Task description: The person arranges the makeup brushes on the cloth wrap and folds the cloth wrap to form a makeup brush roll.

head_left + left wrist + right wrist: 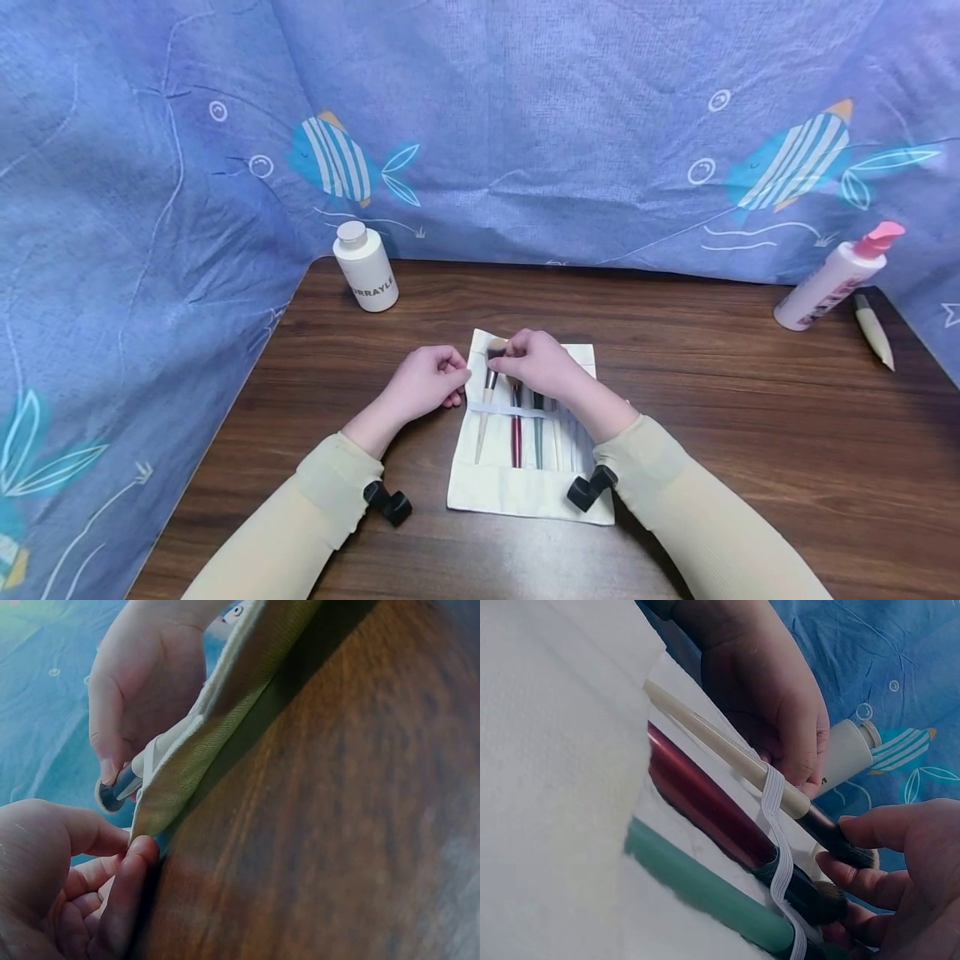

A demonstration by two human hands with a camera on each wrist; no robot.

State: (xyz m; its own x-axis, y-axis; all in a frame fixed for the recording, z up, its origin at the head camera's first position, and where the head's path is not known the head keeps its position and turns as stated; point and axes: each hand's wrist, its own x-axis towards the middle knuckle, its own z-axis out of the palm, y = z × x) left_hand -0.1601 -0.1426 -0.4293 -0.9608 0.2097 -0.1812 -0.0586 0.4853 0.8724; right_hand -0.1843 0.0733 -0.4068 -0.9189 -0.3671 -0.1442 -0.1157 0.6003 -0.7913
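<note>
A white cloth brush roll [525,492] lies spread out on the table. Its elastic band [778,817] crosses several makeup brushes, whose handle ends sit in the pocket. The leftmost, a cream-handled makeup brush [483,425], is pinched near its dark bristles by my right hand [546,364], thumb against fingers. Beside it lie a red-handled brush [705,799] and a green-handled brush [705,889]; further right is another pale handle [557,446]. My left hand [426,383] pinches the roll's left edge between thumb and finger, as the left wrist view shows.
At the back left stands a white bottle [367,271] with lettering. A pump bottle [828,287] with a pink top is at the back right. Next to it lies a slim, pointed cream object [873,333] with a dark end. Blue fish-print cloth [562,133] hangs behind the table.
</note>
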